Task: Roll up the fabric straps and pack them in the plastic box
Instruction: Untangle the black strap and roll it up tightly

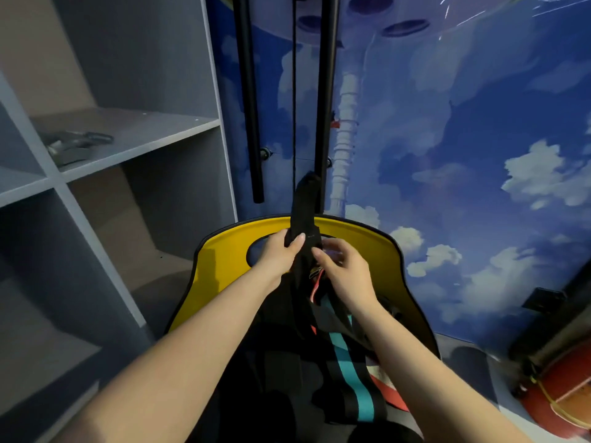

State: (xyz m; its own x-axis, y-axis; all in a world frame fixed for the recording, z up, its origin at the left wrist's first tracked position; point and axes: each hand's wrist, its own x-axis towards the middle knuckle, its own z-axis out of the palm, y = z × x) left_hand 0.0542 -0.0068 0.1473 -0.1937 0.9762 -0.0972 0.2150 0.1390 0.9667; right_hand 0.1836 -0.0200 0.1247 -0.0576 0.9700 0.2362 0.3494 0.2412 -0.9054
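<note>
A black woven fabric strap (303, 219) rises taut over a yellow hard-plastic seat back (224, 260). The left hand (283, 249) grips it; the right hand (340, 266) seems to pinch it. Teal-striped black straps (351, 372) trail below, grey shelving (128, 139) left.

Yellow-backed chair (224, 260) carrying a heap of fabric straps (319, 356), among them a black strap with a teal stripe (350, 372); beside it, at left, grey shelf unit (134, 135) with a dark metal item (76, 143) lying on one shelf.
</note>
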